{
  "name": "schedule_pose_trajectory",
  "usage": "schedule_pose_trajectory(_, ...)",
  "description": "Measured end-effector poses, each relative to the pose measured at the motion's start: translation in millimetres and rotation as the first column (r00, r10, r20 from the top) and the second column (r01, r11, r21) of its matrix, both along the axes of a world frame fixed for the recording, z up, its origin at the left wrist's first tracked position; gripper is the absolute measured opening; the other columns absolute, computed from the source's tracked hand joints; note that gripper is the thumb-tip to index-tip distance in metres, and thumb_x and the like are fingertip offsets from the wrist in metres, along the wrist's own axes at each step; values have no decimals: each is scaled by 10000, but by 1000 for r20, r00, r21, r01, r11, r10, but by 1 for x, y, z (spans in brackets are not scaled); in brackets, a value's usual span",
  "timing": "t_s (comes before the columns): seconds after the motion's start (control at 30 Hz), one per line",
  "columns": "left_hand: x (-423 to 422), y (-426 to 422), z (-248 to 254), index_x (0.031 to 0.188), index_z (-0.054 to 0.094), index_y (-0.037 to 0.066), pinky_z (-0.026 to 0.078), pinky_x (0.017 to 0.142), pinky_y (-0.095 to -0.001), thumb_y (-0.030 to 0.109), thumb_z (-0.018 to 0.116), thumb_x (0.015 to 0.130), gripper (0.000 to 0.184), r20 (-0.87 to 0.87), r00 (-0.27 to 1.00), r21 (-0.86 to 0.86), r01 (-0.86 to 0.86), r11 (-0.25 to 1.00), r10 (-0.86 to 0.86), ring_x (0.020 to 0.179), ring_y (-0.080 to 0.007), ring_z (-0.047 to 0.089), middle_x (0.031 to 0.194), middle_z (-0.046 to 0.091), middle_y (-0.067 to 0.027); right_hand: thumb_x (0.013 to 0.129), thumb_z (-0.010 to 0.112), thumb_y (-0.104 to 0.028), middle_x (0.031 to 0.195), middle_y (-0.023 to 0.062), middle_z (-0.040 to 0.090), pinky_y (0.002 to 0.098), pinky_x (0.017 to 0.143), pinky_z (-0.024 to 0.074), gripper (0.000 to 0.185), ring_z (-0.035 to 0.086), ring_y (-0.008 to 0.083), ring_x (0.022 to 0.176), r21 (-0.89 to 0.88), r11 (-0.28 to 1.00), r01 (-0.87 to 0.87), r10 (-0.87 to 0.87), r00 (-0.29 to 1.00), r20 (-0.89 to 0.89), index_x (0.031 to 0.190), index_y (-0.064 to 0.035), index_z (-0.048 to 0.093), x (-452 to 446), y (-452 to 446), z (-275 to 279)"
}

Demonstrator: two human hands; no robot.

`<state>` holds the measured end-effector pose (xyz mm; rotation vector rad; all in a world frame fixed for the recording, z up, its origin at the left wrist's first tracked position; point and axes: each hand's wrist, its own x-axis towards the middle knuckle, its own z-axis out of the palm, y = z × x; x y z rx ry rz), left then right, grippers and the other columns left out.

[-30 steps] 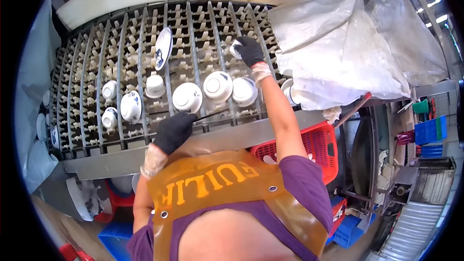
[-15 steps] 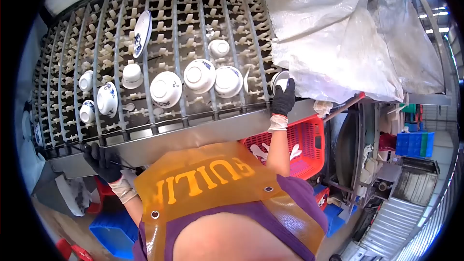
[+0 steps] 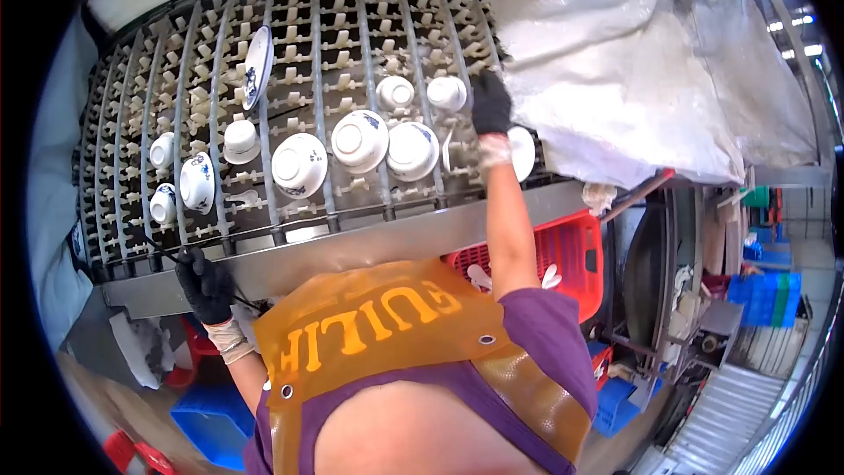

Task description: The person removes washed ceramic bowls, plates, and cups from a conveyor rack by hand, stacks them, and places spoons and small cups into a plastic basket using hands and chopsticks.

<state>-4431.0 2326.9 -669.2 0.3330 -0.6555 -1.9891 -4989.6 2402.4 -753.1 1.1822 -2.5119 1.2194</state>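
Note:
My right hand point(image 3: 491, 104), in a black glove, reaches over the right end of the conveyor rack point(image 3: 294, 70) beside the plastic curtain. Its fingers are blurred, and no dish shows in them. Just left of it a small white cup point(image 3: 447, 93) lies with its base toward me. A white dish point(image 3: 521, 155) sits right of my wrist, partly behind it. My left hand point(image 3: 205, 286), also gloved, rests at the rack's metal front edge point(image 3: 352, 246) with fingers apart, near a thin black cord point(image 3: 248, 303). A spoon point(image 3: 447, 151) stands beside a blue-patterned bowl point(image 3: 412, 151).
More bowls point(image 3: 299, 165), cups point(image 3: 241, 142) and an upright oval plate point(image 3: 258, 68) sit among the pegs. The plastic curtain point(image 3: 615, 70) hangs at right. Below the edge is a red basket point(image 3: 576, 255) with white spoons point(image 3: 551, 277); a blue crate point(image 3: 214, 422) is at lower left.
My right hand has left the dish at the right end and moved up and left. Another small cup now lies beside that hand. My left hand has shifted slightly right.

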Motion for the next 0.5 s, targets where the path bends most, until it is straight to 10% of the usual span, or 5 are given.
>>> schedule_pose_trajectory(0.27, -16, 7, -17, 942, 526, 109, 264, 357, -194, 352, 408, 950, 270, 132, 991, 142, -26, 990, 7, 398, -29, 340, 513, 384, 67, 669, 720, -217, 1156, 204, 535, 392, 923, 402, 773, 515, 331, 1065, 516, 832, 205, -128, 975, -182, 1331, -72, 348, 44, 108, 5)
schedule_pose_trajectory(0.33, -73, 15, 12, 1026, 539, 73, 291, 396, -181, 292, 422, 949, 259, 554, 816, 182, -311, 933, 164, 444, -19, 351, 697, 480, 45, 684, 695, -139, 1186, 177, 541, 361, 936, 401, 693, 527, 302, 1075, 364, 928, 76, -146, 975, 169, 1307, -61, 402, 42, 118, 30)
schedule_pose_trajectory(0.37, -66, 10, -20, 1223, 468, 39, 282, 474, -148, 53, 418, 893, 334, 783, 520, -435, 64, 898, 342, 558, -27, 349, 898, 493, 17, 707, 678, -126, 1140, 174, 570, 361, 906, 420, 609, 553, 290, 1033, 250, 967, 43, -92, 978, 188, 1268, -58, 452, 32, 127, 33)
schedule_pose_trajectory(0.4, -107, 11, 19, 1174, 500, 5, 301, 497, -147, -67, 414, 813, 378, 840, 449, -471, 321, 822, 305, 604, -46, 392, 903, 497, -1, 730, 661, -112, 1093, 172, 599, 362, 877, 439, 527, 579, 278, 991, 133, 991, 15, -42, 979, 201, 1229, -56, 502, 25, 137, 35)
schedule_pose_trajectory(0.5, -187, 13, 43, 1061, 565, -9, 309, 477, -148, -118, 414, 768, 347, 817, 498, 43, 449, 892, -290, 607, -34, 414, 888, 508, -24, 748, 632, -27, 1065, 99, 619, 301, 840, 450, 404, 579, 188, 966, -223, 975, -9, 148, 774, 615, 1141, 12, 548, 14, 141, 66)
